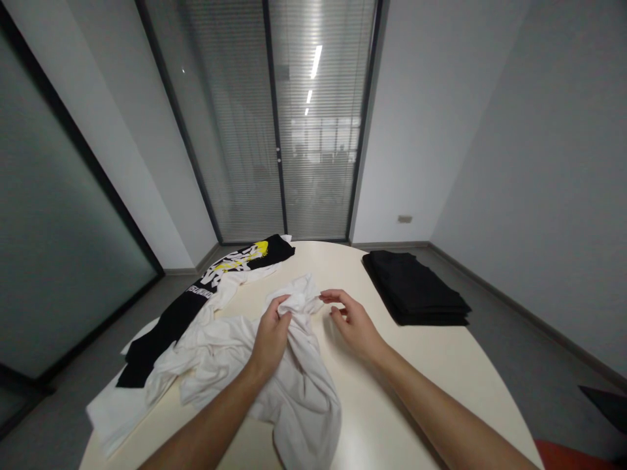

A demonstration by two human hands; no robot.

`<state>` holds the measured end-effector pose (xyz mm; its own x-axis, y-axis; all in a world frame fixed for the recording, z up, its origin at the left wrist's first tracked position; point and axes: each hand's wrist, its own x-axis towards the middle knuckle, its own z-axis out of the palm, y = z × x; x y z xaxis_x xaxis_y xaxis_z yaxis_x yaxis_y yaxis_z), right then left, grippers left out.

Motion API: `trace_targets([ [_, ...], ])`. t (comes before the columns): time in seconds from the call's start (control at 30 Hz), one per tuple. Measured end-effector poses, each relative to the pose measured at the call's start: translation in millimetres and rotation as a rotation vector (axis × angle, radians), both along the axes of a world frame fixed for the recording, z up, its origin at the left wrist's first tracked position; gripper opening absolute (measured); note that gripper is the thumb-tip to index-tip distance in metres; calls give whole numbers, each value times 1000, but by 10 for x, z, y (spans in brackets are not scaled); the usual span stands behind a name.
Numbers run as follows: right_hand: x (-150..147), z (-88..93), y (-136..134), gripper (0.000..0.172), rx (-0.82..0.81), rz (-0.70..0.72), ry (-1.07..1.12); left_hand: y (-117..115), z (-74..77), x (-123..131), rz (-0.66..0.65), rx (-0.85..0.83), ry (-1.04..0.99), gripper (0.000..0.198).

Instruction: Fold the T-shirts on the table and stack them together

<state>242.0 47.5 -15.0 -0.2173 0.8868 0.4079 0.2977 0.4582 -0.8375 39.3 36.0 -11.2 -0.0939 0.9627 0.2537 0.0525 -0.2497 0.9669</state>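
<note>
Grips white cloth [306, 382] in left hand [272, 333]; holds right hand [356, 325] half-open, empty, beside it. Has black clothes [414, 287] stacked right of cloth, but cloth yet unfolded.

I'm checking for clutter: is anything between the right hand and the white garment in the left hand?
Nothing visible stands between them. The right hand is close beside the white garment, which the left hand grips; the black stack lies off to the right.
</note>
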Motion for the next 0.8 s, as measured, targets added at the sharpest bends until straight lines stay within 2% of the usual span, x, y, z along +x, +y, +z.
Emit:
trace_targets([
  [0.07, 85, -81, 70, 49, 79, -40, -160, 24, 16, -42, -60, -43, -102, 27],
  [0.13, 152, -164, 113, 62, 142, -16, -298, 28, 19, -59, -117, -56, -202, 20],
  [0.23, 182, -243, 128, 69, 181, 24, -440, 12, 37, -51, -180, -47, -304, 16],
  [0.33, 153, -229, 111, 56, 195, 43, -519, -5, 93, -45, -207, -52, -362, 16],
  [0.43, 136, -124, 88, 40, 202, 53, -544, 12, 149, -81, -118, -49, -336, 19],
  [0.53, 184, 19, 84, 27, 88, -4, -474, 70, 171, -164, 89, 1, -207, 21],
  [0.63, 296, 128, 124, 15, -45, -56, -258, 137, 155, -251, 227, 38, -116, 25],
  [0.7, 382, 163, 173, 19, -87, -58, -102, 173, 135, -295, 246, 18, -93, 28],
  [0.8, 485, 191, 238, 35, -155, -82, 50, 205, 116, -333, 267, -15, -43, 31],
])
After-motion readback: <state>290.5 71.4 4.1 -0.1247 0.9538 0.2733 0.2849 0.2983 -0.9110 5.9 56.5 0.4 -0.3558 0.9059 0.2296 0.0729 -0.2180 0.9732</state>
